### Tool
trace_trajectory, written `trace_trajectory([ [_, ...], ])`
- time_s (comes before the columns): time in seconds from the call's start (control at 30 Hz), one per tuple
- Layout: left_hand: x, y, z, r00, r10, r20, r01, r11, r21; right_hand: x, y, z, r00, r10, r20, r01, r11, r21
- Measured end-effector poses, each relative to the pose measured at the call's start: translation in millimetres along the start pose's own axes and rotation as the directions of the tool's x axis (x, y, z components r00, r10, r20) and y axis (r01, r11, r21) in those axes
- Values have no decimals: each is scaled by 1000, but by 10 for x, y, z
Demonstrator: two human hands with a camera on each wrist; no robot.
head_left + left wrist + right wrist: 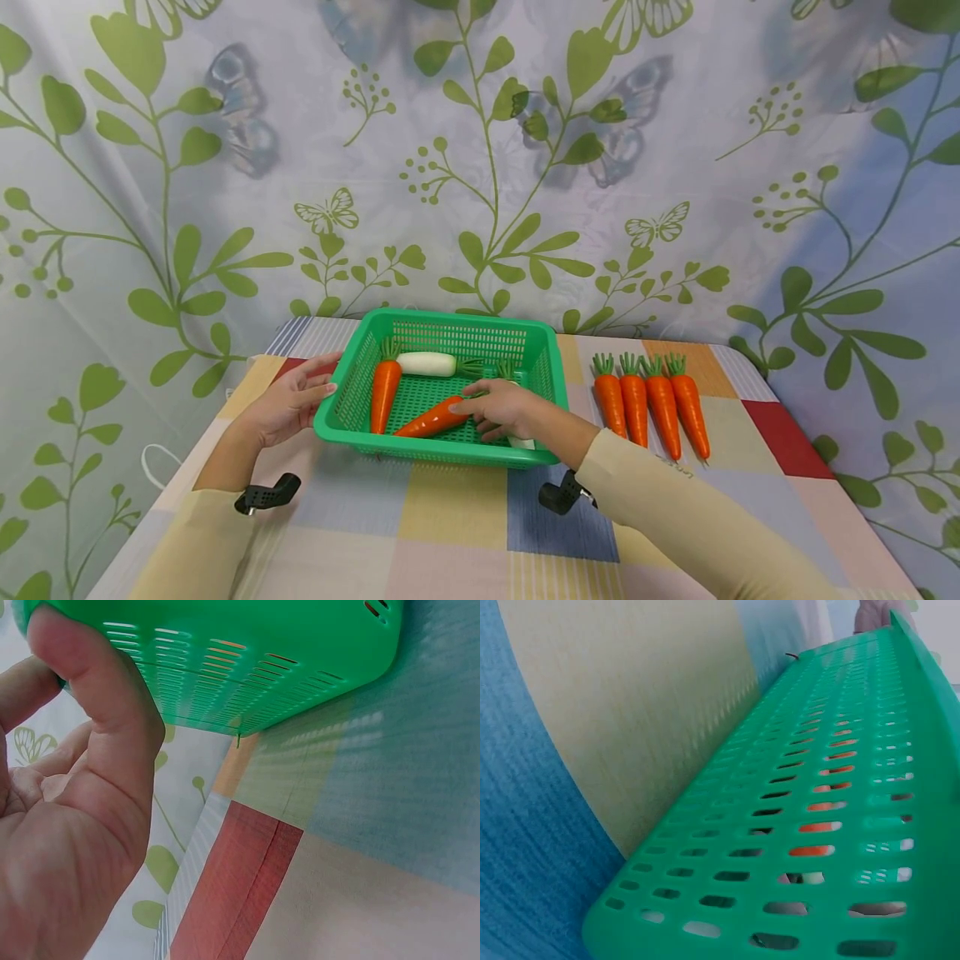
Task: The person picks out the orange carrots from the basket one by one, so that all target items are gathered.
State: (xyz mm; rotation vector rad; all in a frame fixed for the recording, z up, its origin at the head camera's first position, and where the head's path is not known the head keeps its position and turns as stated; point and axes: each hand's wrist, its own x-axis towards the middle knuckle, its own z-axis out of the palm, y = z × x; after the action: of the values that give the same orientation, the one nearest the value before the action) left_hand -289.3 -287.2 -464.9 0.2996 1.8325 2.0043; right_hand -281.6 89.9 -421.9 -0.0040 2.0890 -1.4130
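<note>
A green plastic basket (450, 450) with slotted sides sits on the patchwork cloth. At its left rim, my left hand (288, 402) grips the edge; in the left wrist view the thumb (67, 645) lies over the rim. My right hand (501, 408) reaches inside and pinches the top end of a carrot (427, 419) that lies slantwise on the basket floor. Another carrot (386, 387) lies lengthwise along the left side. A white radish (426, 364) lies crosswise at the back. Beneath my right hand, a second white radish (522, 442) is mostly hidden.
Several carrots (660, 408) lie side by side on the cloth (450, 517), right of the basket, green tops pointing away. A leaf-patterned curtain (480, 167) hangs behind the table. A white cable (153, 467) loops at the table's left edge.
</note>
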Motion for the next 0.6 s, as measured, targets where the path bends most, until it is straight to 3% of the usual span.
trace_trajectory([
  [0.6,-6,8,14,1000,-6,-9,6,1000,0,34,-100,-115,995,54,83,-52,998,-23],
])
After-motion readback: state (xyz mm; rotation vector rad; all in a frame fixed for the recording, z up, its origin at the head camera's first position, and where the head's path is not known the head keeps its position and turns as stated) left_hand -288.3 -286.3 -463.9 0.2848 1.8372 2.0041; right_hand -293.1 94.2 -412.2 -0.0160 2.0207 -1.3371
